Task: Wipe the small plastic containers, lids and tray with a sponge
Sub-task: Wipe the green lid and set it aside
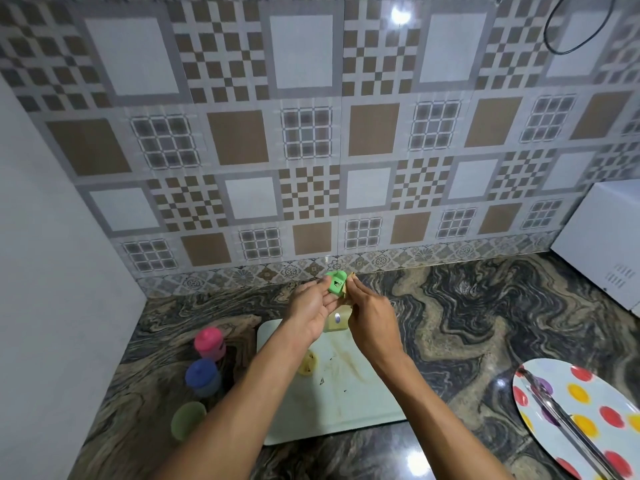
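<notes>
My left hand [313,311] holds a small green lid [336,282] up above the far end of the white tray [349,403]. My right hand [369,317] pinches a tan sponge [347,285] against the lid's right side. Below the hands a pale yellow-green container [336,320] stands on the tray, mostly hidden. A yellow lid [307,363] lies on the tray beside my left forearm. The tray carries brown smears. Left of the tray stand a pink-lidded container [209,342], a blue-lidded container [202,375] and an open green container [188,424].
The marbled stone counter [450,323] runs to a tiled wall behind. A white appliance [602,244] stands at the back right. A polka-dot plate [585,424] with a metal utensil [568,420] on it sits at the right front. A white wall closes the left side.
</notes>
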